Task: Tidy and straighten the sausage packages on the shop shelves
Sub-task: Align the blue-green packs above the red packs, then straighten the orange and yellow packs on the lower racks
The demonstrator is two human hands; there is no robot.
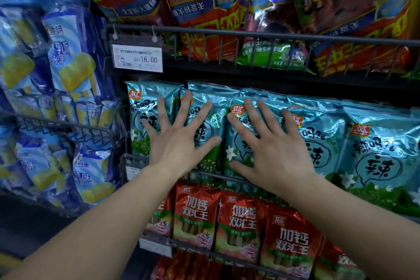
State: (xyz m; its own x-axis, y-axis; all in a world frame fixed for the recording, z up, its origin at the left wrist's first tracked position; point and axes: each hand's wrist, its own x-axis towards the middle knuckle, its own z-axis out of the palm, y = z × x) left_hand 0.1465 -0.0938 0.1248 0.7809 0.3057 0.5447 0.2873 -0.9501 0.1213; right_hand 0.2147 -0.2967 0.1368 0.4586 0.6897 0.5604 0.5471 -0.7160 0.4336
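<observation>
— Step in hand?
— Squaring up the teal sausage packs (372, 150) on the middle shelf (211, 174), by the look of it. From the left: blue snack bags (68, 63) on the neighbouring rack, untouched; price tag (137, 58) hung above; then left hand (177, 141), fingers straight and spread, flat on the first two packs; right hand (270, 150) just beside, likewise spread, flat on the next ones.
— Gripping anything?
— No, only pressing.
— Next?
— Probably pushing those fronts back level, then shifting right along the row. Calls for gentle, even pressure on slippery foil. Red sausage packs (241, 223) below apparently neat already.
</observation>
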